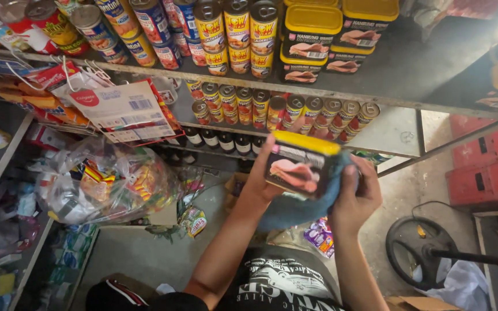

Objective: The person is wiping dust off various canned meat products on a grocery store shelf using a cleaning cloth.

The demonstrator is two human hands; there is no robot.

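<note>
My left hand [260, 175] grips the left side of a rectangular meat tin [301, 167] with a yellow lid and a dark label. My right hand [357, 193] presses a blue cloth [295, 210] against the tin's right side and underside. I hold both below a grey metal shelf [410, 63] that carries more yellow-lidded tins [312, 34] and stacks of round cans [237, 34].
A lower shelf holds a row of small round cans [278, 109]. At the left hang packets and a clear bag of snacks [105, 184]. Red crates [491, 167] stand at the right, with a black fan base [416, 250] on the floor.
</note>
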